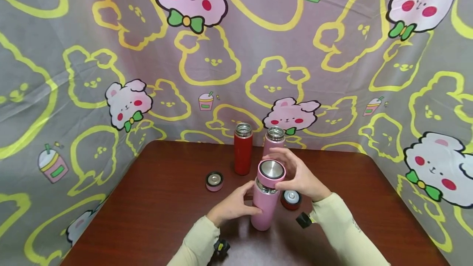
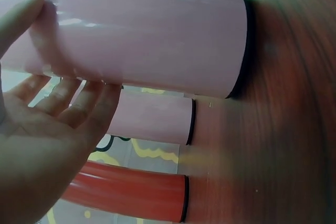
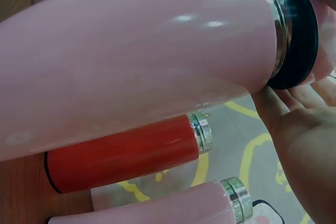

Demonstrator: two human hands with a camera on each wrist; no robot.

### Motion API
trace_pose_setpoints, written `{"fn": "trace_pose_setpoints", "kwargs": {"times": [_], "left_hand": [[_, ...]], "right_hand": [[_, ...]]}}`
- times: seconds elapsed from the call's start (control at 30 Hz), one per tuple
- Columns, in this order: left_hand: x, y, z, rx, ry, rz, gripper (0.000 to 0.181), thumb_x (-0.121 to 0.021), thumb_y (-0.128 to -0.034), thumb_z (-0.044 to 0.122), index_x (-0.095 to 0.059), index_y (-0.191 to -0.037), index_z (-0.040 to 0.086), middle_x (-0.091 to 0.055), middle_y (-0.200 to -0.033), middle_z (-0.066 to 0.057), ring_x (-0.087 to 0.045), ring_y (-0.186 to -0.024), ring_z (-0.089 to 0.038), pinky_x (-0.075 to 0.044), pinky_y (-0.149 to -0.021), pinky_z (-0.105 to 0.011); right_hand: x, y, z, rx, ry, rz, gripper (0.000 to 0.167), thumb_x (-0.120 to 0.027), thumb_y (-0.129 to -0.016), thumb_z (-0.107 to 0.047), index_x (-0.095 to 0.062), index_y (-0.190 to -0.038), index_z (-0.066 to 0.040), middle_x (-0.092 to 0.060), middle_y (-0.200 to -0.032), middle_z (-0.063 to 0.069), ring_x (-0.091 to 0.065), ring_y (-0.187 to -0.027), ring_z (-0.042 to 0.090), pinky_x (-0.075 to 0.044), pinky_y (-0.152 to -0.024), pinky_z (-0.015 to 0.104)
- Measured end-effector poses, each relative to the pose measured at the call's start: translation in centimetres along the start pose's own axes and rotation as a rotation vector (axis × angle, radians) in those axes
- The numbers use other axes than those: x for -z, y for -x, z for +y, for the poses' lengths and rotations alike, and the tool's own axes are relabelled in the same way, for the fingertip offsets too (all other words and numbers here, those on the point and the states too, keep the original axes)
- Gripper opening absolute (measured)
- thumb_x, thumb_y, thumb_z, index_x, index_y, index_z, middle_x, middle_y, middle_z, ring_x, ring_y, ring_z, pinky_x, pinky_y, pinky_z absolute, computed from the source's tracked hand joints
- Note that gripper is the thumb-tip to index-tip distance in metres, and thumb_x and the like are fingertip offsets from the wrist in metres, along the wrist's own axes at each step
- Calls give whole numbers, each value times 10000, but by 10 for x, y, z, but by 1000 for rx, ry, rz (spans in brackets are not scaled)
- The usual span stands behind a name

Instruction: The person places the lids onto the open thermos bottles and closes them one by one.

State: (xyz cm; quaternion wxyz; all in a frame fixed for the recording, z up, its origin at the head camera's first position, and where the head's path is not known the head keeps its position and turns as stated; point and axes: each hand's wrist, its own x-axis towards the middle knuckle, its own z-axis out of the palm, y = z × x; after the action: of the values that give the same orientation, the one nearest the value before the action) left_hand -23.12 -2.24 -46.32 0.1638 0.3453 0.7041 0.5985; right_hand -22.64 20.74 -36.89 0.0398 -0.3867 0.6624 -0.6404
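Observation:
A pink thermos (image 1: 264, 210) stands upright at the front of the table. My left hand (image 1: 233, 206) holds its body, with the thumb on the near side and the fingers behind in the left wrist view. My right hand (image 1: 299, 175) grips a pink lid (image 1: 272, 171) with a steel top and black ring, right at the thermos mouth. Part of the steel neck (image 3: 280, 30) shows below the lid in the right wrist view. I cannot tell whether the lid's thread is engaged.
Behind stand an uncapped red thermos (image 1: 242, 155) and a second uncapped pink thermos (image 1: 271, 145). A pink lid (image 1: 214, 182) lies on the brown table (image 1: 155, 200) to the left, and a red lid (image 1: 291, 200) lies right of the front thermos. A patterned curtain (image 1: 221, 65) surrounds the table.

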Motion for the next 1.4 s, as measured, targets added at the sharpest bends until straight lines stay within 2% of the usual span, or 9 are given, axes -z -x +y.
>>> {"fn": "trace_pose_setpoints", "kwargs": {"times": [0.17, 0.33, 0.53, 0.73, 0.93, 1.17, 1.4], "left_hand": [[2, 0, -2, 0, 45, -17, 675, -739, -803, 119, -409, -1390, 154, -556, -1272, -6, -519, -1172, -144, -400, -998, -396], [3, -2, -4, 4, 28, -6, 667, -747, -792, 86, -429, -1377, 118, -575, -1251, -18, -536, -1149, -132, -421, -978, -343], [4, -3, -4, 9, 4, -6, 649, -751, -791, 90, -446, -1364, 99, -585, -1243, -27, -540, -1142, -131, -427, -972, -354], [5, -4, -5, 20, 14, -9, 644, -754, -792, 95, -452, -1362, 98, -586, -1244, -19, -538, -1146, -135, -425, -976, -390], [6, -3, -8, 28, 15, -2, 638, -752, -792, 87, -456, -1358, 70, -587, -1244, -36, -542, -1145, -142, -428, -973, -394], [6, -2, -7, 26, 9, -2, 632, -753, -793, 99, -460, -1353, 69, -591, -1238, -32, -543, -1141, -133, -428, -971, -400], [6, -2, -7, 44, 4, -6, 634, -750, -797, 101, -456, -1358, 77, -588, -1247, -40, -540, -1149, -142, -423, -975, -410]], "right_hand": [[5, -6, 0, -40, -10, -61, 754, -717, -785, -57, -295, -1404, 26, -470, -1329, 238, -478, -1220, 298, -435, -961, 428], [10, -9, 2, -53, -73, -113, 731, -699, -793, -80, -314, -1412, -14, -440, -1341, 275, -461, -1229, 331, -429, -953, 484], [11, -12, 4, -30, -105, -177, 736, -707, -794, -113, -317, -1410, -12, -476, -1320, 224, -469, -1210, 341, -429, -955, 475], [12, -15, 7, 6, -115, -240, 732, -702, -798, -105, -316, -1413, -13, -467, -1318, 251, -468, -1207, 359, -426, -962, 463], [16, -16, 11, 3, -159, -280, 725, -692, -802, -127, -312, -1407, -5, -448, -1329, 259, -464, -1203, 385, -415, -960, 504], [18, -18, 12, -4, -113, -308, 724, -701, -802, -135, -320, -1402, 2, -444, -1331, 263, -459, -1207, 379, -412, -970, 478], [19, -17, 16, -19, -114, -314, 745, -714, -787, -179, -329, -1403, -13, -444, -1333, 257, -460, -1205, 388, -399, -970, 517]]}}
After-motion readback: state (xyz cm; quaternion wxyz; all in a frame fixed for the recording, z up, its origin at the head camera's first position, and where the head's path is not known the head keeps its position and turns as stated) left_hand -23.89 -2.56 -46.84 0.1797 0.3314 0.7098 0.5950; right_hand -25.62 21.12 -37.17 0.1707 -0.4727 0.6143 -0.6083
